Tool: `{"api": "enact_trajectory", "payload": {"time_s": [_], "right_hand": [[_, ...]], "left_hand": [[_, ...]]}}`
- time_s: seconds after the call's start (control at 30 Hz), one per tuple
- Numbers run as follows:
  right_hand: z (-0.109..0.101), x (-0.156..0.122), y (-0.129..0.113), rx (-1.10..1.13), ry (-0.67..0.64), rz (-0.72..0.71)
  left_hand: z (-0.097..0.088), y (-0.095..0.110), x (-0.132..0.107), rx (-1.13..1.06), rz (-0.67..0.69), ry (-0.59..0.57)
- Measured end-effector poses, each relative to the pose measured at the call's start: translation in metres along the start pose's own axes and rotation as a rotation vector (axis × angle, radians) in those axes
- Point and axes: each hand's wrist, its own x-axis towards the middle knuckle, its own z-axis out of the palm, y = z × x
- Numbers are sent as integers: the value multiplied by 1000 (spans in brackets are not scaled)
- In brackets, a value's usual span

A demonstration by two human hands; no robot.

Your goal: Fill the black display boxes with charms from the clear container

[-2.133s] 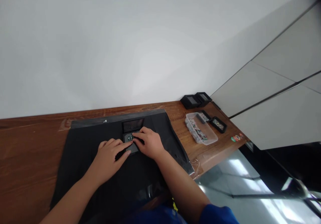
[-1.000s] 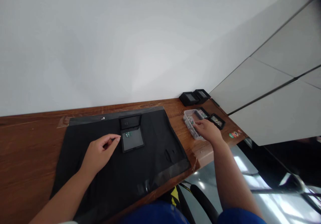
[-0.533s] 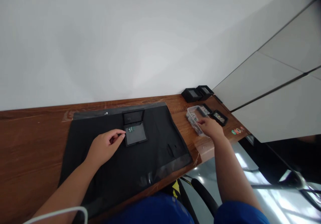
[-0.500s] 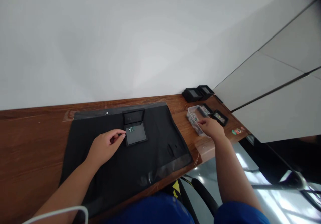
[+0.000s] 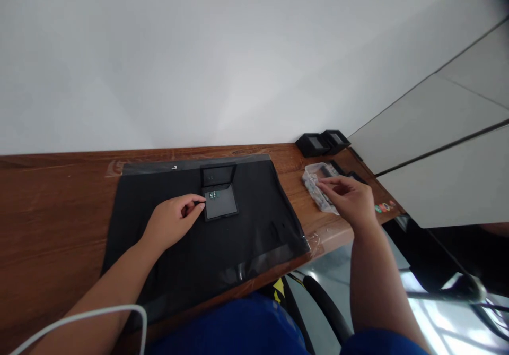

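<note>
My left hand (image 5: 175, 218) is at the left edge of a small black hinged case (image 5: 221, 209), thumb and forefinger pinched on its rim. The case lies open on a black mat (image 5: 260, 227) with its lid raised at the back. A few small green-and-white pieces (image 5: 213, 194) sit at the upper left of its grey inner surface. On the right, my right hand (image 5: 350, 198) hovers over a clear plastic box (image 5: 318, 188) of small pale pieces. Its thumb and forefinger are pinched together at the tips; what they hold is too small to make out.
Two black boxes (image 5: 313, 144) stand against the wall at the back right. Dark trays (image 5: 336, 167) lie behind my right hand, partly hidden. Several coloured round pieces (image 5: 384, 207) lie near the table's right end. A white cable (image 5: 99, 312) crosses my left forearm.
My right hand has risen slightly out of the clear box, its fingertips now above the pieces. The left hand stays at the case, and the whole view has shifted a little.
</note>
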Motion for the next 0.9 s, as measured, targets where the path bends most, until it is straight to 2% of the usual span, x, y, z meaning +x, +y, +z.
{"api": "enact_trajectory", "payload": {"time_s": [0.1, 0.23, 0.4, 0.53, 0.63, 0.73, 0.9], "right_hand": [[22, -9, -34, 156, -118, -118], [66, -15, -69, 297, -373, -204], [113, -15, -96, 338, -494, -371], [137, -12, -113, 291, -586, -446], [142, -9, -111, 267, -586, -414], [137, -9, -94, 234, -564, -346], [132, -20, -68, 185, -630, -293]], "left_hand": [[-1, 2, 0, 2, -4, -5], [-2, 3, 1, 6, -10, -19], [-3, 4, 0, 15, -10, -35], [-4, 6, -1, 18, -2, -51], [-5, 6, -1, 16, 8, -67], [-4, 6, -1, 16, 9, -72], [-3, 5, -1, 25, 9, -76]]}}
